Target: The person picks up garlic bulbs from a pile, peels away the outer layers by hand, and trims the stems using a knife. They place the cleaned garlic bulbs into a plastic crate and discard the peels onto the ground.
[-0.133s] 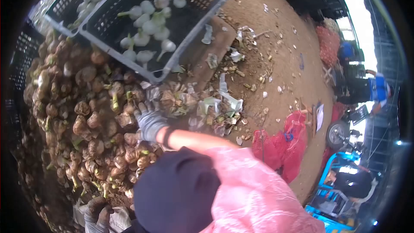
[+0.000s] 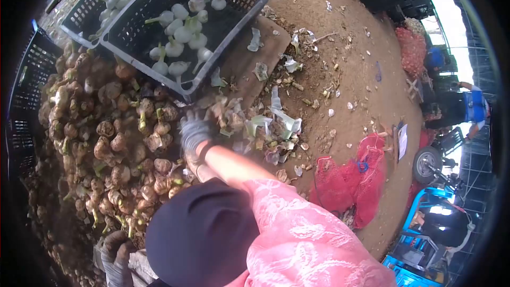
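Observation:
My right hand (image 2: pixel 195 132), in a grey glove, reaches over loose peel scraps (image 2: pixel 226 114) at the right edge of a heap of brown, soil-covered garlic bulbs (image 2: pixel 119 143). Its fingers are somewhat blurred but look spread, and no bulb shows in them. At the lower left, my gloved left hand (image 2: pixel 116 260) has its fingers curled in beside a greyish flat piece (image 2: pixel 141 266); whatever it grips is hidden. Beyond the heap, cleaned white garlic bulbs (image 2: pixel 183 34) lie in a black plastic crate (image 2: pixel 151 69).
Another black crate (image 2: pixel 79 37) with white bulbs adjoins the first. A dark crate (image 2: pixel 26 95) borders the heap at left. Red mesh sacks (image 2: pixel 345 180) lie on the dirt floor to the right. Farther off are a person in blue (image 2: pixel 473 106) and a blue-framed vehicle (image 2: pixel 414 234).
My right hand has moved off the brown bulbs, up and right towards the crate and scraps. The view has shifted slightly. My left hand keeps its curled shape.

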Demonstrator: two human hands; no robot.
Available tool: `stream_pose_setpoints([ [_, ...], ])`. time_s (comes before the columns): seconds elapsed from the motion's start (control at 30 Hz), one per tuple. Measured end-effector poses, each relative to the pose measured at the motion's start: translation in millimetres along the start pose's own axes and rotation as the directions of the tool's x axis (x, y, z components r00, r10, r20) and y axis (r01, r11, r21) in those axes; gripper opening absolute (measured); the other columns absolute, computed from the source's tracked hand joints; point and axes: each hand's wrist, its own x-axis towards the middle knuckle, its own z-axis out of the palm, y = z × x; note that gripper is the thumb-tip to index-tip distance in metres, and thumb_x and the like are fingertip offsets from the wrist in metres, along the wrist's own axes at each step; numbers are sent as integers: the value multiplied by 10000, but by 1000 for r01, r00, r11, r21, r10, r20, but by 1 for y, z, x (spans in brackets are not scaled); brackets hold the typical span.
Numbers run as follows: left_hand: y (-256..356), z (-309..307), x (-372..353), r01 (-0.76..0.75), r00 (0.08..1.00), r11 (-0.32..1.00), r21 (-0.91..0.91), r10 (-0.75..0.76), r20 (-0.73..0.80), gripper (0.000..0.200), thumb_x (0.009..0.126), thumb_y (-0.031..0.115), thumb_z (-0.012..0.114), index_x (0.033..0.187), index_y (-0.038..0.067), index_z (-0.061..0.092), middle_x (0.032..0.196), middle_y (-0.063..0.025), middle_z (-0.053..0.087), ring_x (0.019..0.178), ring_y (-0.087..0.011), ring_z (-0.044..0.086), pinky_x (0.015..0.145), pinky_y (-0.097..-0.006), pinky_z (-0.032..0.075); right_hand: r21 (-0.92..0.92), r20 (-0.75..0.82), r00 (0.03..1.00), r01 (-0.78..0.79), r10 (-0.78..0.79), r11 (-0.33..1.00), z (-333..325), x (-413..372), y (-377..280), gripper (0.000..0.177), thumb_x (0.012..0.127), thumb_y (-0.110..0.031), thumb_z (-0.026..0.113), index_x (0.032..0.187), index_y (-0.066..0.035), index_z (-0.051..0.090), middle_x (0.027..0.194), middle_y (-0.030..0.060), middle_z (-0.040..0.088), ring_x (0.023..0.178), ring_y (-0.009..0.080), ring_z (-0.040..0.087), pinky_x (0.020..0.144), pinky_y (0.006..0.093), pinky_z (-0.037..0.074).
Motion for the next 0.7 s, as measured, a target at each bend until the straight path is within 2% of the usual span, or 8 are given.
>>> stream_pose_setpoints([
  [0.1, -11, -3, -15, -85, 994, 996, -37, 82, -74, 307, 788, 107, 596, 1069, -1, 533, 855, -43, 590, 752, -105, 539, 701, -225, 440, 101, -469, 883, 45, 7, 994, 26, 4, 60, 515, 792, -340, 495, 1259, -128, 455, 1335, 181, 348, 1251, 331, 306, 1030, 569, 155],
  [0.33, -7, -12, -53, -154, 974, 988, 26, 156, -164, 311, 784, 169, 609, 1057, 33, 547, 818, -3, 544, 682, -88, 501, 640, -221, 432, -363, -160, 981, 44, -109, 931, 55, -98, 296, 419, 830, -255, 461, 1204, -74, 516, 1239, 158, 481, 1144, 310, 452, 992, 432, 306],
  [0.37, -4, -12, -58, -176, 967, 984, -5, 171, -191, 317, 796, 187, 605, 1069, 36, 546, 818, 2, 540, 696, -87, 504, 647, -223, 433, -494, 92, 955, -203, 283, 846, 30, -113, 300, 442, 862, -266, 421, 1274, -111, 447, 1349, 130, 337, 1244, 307, 300, 1009, 520, 213],
  [0.4, -3, -14, -61, -219, 955, 976, 12, 216, -203, 321, 804, 199, 600, 1077, 37, 544, 822, 3, 541, 706, -86, 507, 651, -223, 434, -663, 260, 717, -354, 647, 659, 5, -127, 293, 470, 893, -278, 380, 1345, -147, 378, 1459, 101, 193, 1344, 304, 149, 1026, 607, 120],
  [0.43, -1, -17, -64, -260, 941, 965, 27, 260, -218, 326, 812, 210, 594, 1084, 38, 542, 825, 4, 543, 716, -85, 510, 656, -223, 436, -569, 177, 741, -460, 648, 681, -30, -137, 256, 489, 878, -295, 416, 1344, -153, 375, 1463, 118, 176, 1344, 333, 135, 987, 675, 96],
  [0.53, 12, -12, -68, -272, 936, 961, 57, 278, -215, 330, 824, 217, 566, 1092, 28, 531, 869, 3, 545, 754, -81, 514, 674, -239, 442, -289, 79, 993, -60, 86, 955, 0, -123, 181, 556, 836, -330, 501, 1333, -120, 365, 1401, 137, 298, 1309, 317, 231, 1009, 587, 184],
  [0.6, 18, -12, -73, -322, 928, 945, -63, 301, -219, 343, 817, 223, 574, 1094, 24, 531, 861, -19, 554, 747, -103, 535, 681, -250, 453, -257, -72, 948, 282, -310, 924, 16, -128, 125, 506, 843, -332, 503, 1286, -103, 415, 1333, 132, 384, 1249, 294, 326, 988, 527, 278],
  [0.7, 23, -15, -91, -429, 886, 862, -272, 342, -313, 375, 796, 216, 638, 1106, 27, 547, 849, -29, 596, 723, -130, 577, 657, -262, 482, -184, 80, 861, 508, -502, 841, 41, -176, 90, 445, 842, -324, 505, 1224, -99, 460, 1246, 132, 436, 1167, 298, 383, 941, 496, 317],
])
